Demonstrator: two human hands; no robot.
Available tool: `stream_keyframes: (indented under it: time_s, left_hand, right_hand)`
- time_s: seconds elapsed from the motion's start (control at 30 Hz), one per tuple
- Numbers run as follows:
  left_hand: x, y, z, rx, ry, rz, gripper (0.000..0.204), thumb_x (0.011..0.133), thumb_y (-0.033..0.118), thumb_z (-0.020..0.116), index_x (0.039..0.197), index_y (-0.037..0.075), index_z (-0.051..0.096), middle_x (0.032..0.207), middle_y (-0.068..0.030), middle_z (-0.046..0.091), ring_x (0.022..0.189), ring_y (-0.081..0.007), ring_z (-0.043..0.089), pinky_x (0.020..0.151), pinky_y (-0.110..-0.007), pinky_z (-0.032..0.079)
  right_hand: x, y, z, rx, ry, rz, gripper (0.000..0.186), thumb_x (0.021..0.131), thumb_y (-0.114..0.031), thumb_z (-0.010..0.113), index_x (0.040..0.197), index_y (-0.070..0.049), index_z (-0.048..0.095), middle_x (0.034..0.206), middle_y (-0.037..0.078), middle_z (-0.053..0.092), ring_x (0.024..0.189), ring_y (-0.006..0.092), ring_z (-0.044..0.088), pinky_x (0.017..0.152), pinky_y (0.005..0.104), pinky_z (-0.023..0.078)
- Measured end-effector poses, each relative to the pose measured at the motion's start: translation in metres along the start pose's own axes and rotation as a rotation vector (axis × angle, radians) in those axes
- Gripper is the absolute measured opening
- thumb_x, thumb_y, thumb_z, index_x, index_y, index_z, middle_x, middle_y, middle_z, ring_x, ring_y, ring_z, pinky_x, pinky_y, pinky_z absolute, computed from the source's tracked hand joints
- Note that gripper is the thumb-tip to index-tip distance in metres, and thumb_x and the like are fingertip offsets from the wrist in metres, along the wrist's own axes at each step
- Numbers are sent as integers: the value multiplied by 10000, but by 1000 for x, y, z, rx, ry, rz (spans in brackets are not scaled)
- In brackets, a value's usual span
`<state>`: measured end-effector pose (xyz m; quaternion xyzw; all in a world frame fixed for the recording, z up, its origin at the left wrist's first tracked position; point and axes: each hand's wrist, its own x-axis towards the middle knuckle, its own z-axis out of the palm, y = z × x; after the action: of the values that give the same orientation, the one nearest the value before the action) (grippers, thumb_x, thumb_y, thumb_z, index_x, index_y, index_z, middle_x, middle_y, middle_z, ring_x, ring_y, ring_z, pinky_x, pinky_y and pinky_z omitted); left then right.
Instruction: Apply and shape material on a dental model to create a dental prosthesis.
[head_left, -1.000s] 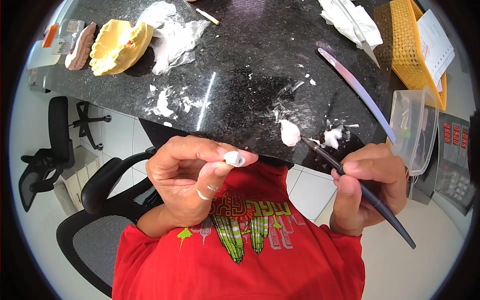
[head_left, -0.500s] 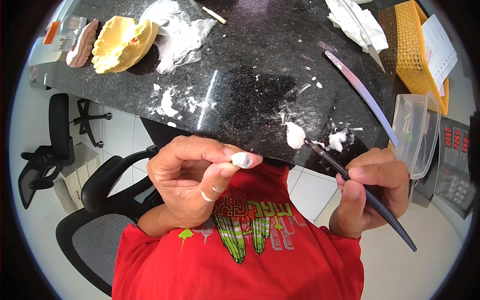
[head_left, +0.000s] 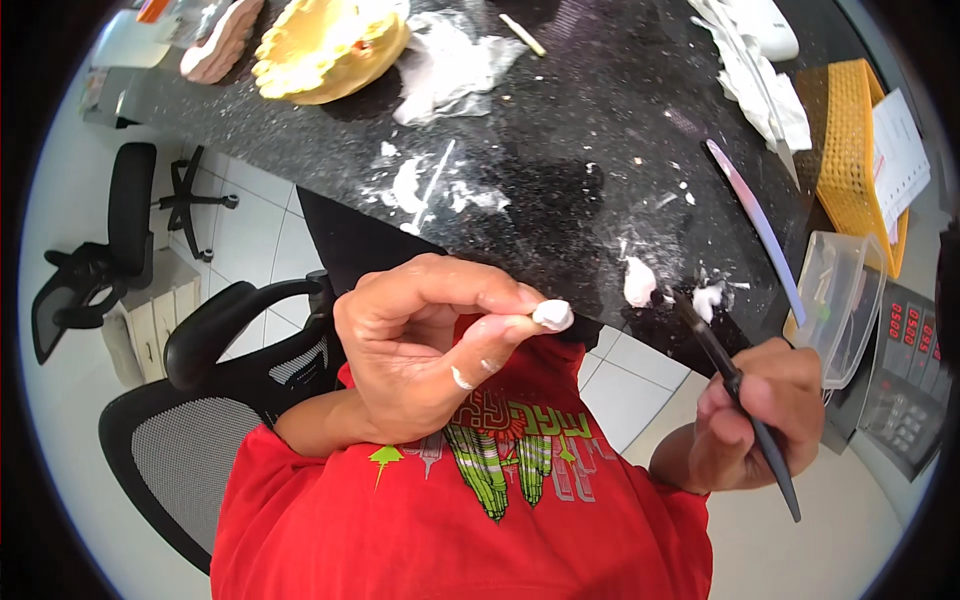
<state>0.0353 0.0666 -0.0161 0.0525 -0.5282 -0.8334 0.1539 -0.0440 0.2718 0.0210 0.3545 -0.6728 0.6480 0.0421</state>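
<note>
My left hand (head_left: pixel 425 345) pinches a small white tooth-shaped piece (head_left: pixel 552 316), probably a dental crown, between thumb and forefinger at the counter's near edge. White smears mark the thumb. In my right hand (head_left: pixel 768 415) is a slim dark brush (head_left: pixel 712 346), gripped like a pen. Its tip points at the counter, between a rounded white lump of paste (head_left: pixel 639 283) and a smaller white dab (head_left: pixel 706 301); whether it touches the dab I cannot tell. A long curved pink-to-lilac strip (head_left: pixel 755 218) lies beyond my right hand.
On the black speckled counter (head_left: pixel 570 150) stand a yellow dental model (head_left: pixel 325 85), a pink model (head_left: pixel 222 45) and crumpled tissue (head_left: pixel 455 70). White scraps (head_left: pixel 410 188) lie nearer. At right are a yellow basket (head_left: pixel 845 150), a clear plastic box (head_left: pixel 845 330) and a device with red digits (head_left: pixel 905 370).
The view has shifted, so the counter's things appear farther right. The brush tip has gone from beside the larger lump to near the smaller dab. My left hand still pinches the white piece.
</note>
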Motion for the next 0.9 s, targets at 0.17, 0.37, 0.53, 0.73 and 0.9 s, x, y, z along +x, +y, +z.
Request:
stream_keyframes:
  time_s: [0.17, 0.37, 0.53, 0.73, 0.9]
  left_hand:
    - [2, 10, -2, 76, 31, -59, 120, 780, -127, 626, 897, -102, 630, 865, -183, 667, 799, -188, 671, 724, -263, 549]
    - [9, 17, -6, 172, -41, -96, 89, 802, -79, 642, 888, -94, 653, 823, -149, 674, 736, -136, 655, 654, -224, 530]
    - [13, 23, -5, 224, -57, -136, 95, 791, -76, 652, 884, -88, 665, 808, -147, 679, 713, -128, 647, 649, -222, 530]
    - [16, 25, -7, 269, -97, -131, 99, 791, -79, 649, 888, -88, 666, 803, -144, 681, 717, -127, 649, 652, -217, 527]
    - [17, 24, -7, 283, -119, -113, 102, 791, -77, 650, 891, -87, 665, 801, -145, 682, 721, -128, 652, 653, -218, 528]
  right_hand:
    - [13, -3, 13, 96, 24, 64, 177, 824, -108, 665, 920, 30, 611, 763, 94, 518, 527, 120, 500, 430, 207, 407]
    - [28, -5, 29, 183, 94, 112, 184, 814, -134, 660, 856, 8, 551, 743, 92, 528, 530, 111, 485, 449, 199, 392]
    - [32, -2, 33, 100, 34, 116, 152, 785, -123, 520, 814, 13, 458, 625, 72, 404, 512, 100, 323, 454, 211, 268]
    - [31, 2, 34, 56, 23, 85, 154, 793, -125, 527, 811, 17, 469, 627, 74, 413, 509, 100, 329, 458, 211, 267]
    - [31, 1, 34, 51, 15, 100, 164, 801, -124, 547, 826, 26, 486, 637, 76, 431, 509, 95, 362, 461, 200, 289]
